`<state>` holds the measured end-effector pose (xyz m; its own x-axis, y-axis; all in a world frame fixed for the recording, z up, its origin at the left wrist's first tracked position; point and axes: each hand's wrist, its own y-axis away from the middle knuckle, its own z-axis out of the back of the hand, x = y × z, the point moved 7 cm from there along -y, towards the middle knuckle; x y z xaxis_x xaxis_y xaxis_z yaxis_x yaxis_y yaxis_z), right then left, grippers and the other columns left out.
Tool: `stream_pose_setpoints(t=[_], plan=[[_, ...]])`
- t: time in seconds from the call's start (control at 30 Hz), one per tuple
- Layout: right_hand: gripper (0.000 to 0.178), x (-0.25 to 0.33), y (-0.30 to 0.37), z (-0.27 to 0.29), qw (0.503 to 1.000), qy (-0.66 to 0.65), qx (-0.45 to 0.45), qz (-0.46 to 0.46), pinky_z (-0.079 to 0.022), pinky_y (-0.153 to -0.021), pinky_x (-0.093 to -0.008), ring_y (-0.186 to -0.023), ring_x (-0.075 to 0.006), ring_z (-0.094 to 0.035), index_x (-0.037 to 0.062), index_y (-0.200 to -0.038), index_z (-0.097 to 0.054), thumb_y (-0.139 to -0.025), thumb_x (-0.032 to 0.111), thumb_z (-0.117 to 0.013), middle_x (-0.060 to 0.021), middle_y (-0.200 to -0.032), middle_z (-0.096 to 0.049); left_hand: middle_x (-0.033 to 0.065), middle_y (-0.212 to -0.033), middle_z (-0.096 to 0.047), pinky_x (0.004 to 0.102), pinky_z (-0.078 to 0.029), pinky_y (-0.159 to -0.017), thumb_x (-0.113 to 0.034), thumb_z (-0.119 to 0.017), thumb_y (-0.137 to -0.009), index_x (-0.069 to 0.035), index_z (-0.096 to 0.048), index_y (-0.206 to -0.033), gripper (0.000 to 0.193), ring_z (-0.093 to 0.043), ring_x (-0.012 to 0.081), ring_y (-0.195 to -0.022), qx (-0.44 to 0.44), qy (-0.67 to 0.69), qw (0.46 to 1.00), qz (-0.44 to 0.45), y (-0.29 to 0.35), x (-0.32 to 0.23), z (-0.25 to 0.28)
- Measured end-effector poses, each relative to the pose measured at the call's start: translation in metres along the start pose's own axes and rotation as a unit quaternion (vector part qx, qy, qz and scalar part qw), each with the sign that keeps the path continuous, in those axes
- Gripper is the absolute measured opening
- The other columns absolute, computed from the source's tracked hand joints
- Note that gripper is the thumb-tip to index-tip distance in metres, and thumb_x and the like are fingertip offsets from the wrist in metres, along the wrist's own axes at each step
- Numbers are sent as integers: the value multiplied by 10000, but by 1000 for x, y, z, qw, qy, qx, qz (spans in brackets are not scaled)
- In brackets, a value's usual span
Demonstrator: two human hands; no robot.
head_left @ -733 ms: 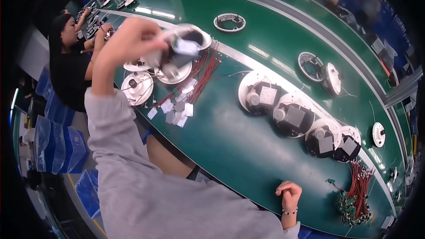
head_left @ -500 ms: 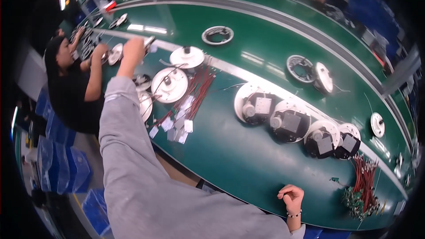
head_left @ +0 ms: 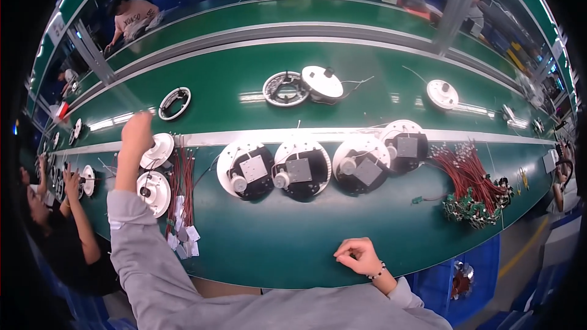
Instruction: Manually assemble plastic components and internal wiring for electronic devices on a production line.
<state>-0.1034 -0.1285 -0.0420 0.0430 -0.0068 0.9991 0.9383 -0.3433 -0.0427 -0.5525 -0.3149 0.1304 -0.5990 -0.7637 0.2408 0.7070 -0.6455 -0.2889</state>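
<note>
A worker in grey sleeves leans over a green surface [head_left: 269, 232] in a busy workshop, the left-hand grip [head_left: 137, 131] curled near the far edge, toward the left end; from where I stand its fingers are turned away, and I cannot tell whether they have hold of anything. Two white round base plates [head_left: 160, 194] lie just beside that forearm, one nearer the far edge than the other. The right-hand grip [head_left: 359, 256] is at the near edge, loosely curled above a beaded bracelet [head_left: 377, 271]; I cannot tell if anything is tucked inside. Red wires [head_left: 184, 171] run beside the base plates, small pale plates [head_left: 192, 232] at their near ends. Four white-and-black disc assemblies [head_left: 299, 171] line the far edge; toward the right end lie red leads [head_left: 468, 168] with green circuit boards [head_left: 477, 208]. Beyond the far edge, a white disc [head_left: 322, 82] overlaps a ring frame [head_left: 273, 101]. Left, a co-worker [head_left: 67, 238] wears black.
</note>
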Motion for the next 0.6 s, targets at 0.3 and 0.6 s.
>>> stream_pose_setpoints(t=[0.3,0.6], plan=[[40,15,-2,-6,996,75,-24,45,-310,-418,-195,-401,-47,-365,15,-699,-620,-695,35,-655,2,-537,-504,123,-1002,-549,368,-465,-771,-7,-525,-667,-33,-571,-914,253,-518,297,-943,-66,116,923,-362,-89,-309,-7],[48,18,-3,-8,994,82,-24,73,-311,-415,-212,-405,-70,-366,34,-701,-618,-699,62,-657,-7,-560,-521,116,-807,-568,362,-501,-615,-159,-638,-659,-40,-553,-780,190,-528,272,-872,-169,95,936,-293,-120,-352,-32]])
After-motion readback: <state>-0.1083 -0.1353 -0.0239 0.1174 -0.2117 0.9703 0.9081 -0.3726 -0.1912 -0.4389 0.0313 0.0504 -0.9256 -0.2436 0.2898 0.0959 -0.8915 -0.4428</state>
